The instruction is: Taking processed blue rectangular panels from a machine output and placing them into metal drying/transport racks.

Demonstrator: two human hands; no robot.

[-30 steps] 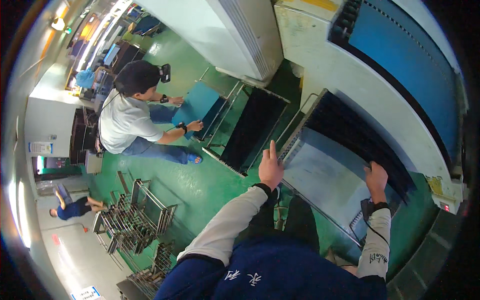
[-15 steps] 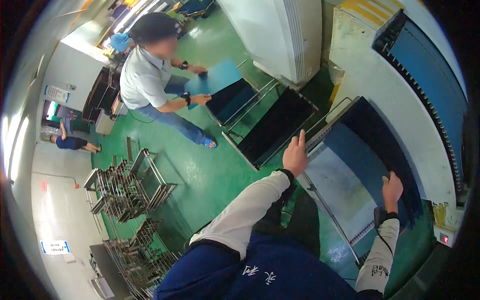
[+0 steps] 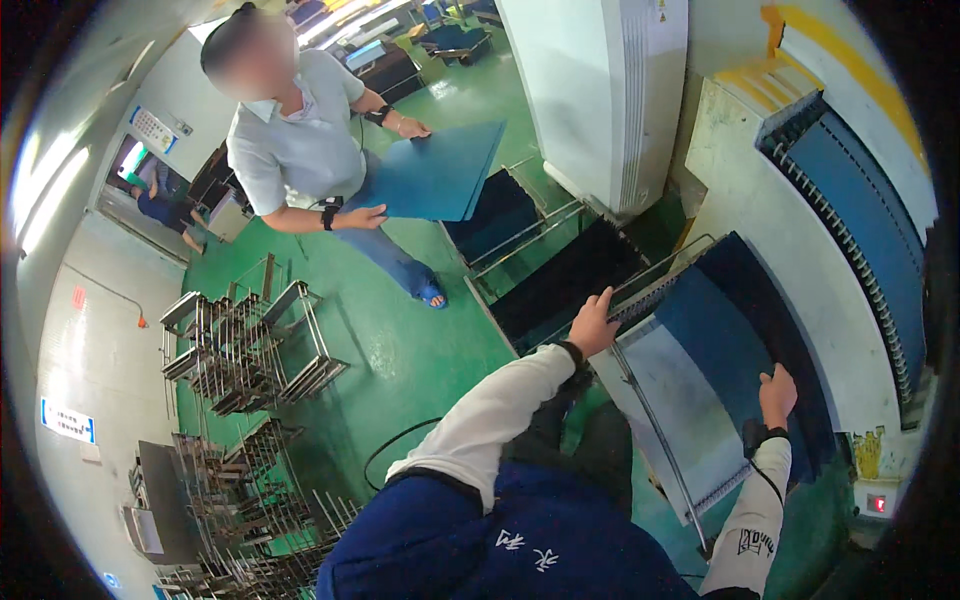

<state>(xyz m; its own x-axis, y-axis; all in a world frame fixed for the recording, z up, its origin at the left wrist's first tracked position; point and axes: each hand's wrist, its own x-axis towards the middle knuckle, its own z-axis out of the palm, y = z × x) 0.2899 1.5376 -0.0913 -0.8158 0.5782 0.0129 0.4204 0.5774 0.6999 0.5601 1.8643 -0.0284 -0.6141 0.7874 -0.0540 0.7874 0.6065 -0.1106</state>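
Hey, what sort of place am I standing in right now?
Most likely a factory workshop: thin blue panels in a metal rack before you, more metal frames on the green floor, and a large pale machine at the right.

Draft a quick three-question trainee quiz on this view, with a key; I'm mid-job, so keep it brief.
1. Fill in the blank: The wearer's left hand is at the edge of a slotted metal ____ that holds blue panels.

2. Multiple choice: Which of the wearer's hands is nearer the small red-lit box?
a) left hand
b) right hand
c) both equally near

3. True or false: The co-worker in the light shirt holds at least one flat blue sheet.

Key:
1. rack
2. b
3. True
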